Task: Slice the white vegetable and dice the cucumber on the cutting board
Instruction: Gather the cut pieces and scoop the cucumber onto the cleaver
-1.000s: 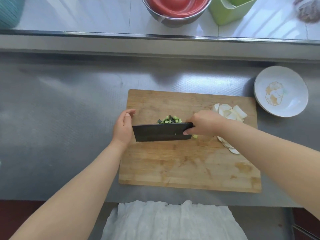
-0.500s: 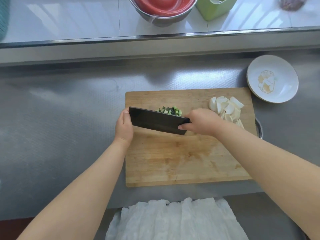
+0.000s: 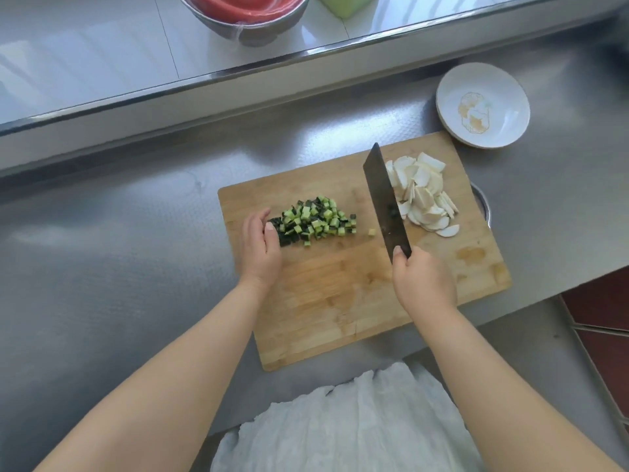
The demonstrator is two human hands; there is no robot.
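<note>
We look down on a brushed stainless-steel counter (image 3: 119, 253) that fills the view, with the wooden cutting board (image 3: 340, 301) lying on it as our landmark. To the left of the board there is only bare, faintly textured metal. Behind the board a raised steel ledge (image 3: 238, 68) runs across, and beyond it lies a pale glossy shelf where a metal bowl (image 3: 252, 27) with a red inside stands next to a green container (image 3: 343, 6).

On the board's left part our left hand (image 3: 260, 248) rests edge-on with fingers straight and relaxed, gripping nothing, touching the left side of the diced cucumber (image 3: 315, 221) pile. One stray cube (image 3: 371, 232) lies just right of the pile. Toward the board's right, our right hand (image 3: 422, 281) grips the handle of a dark cleaver (image 3: 384, 195), whose blade points to the far edge and stands beside the white vegetable slices (image 3: 423, 195) heaped on the board's far right part.

Off the board's far right corner sits a white dish (image 3: 503, 90). Near the board's front edge hangs white crinkled fabric (image 3: 347, 424); at right, reddish floor (image 3: 602, 301) shows.
</note>
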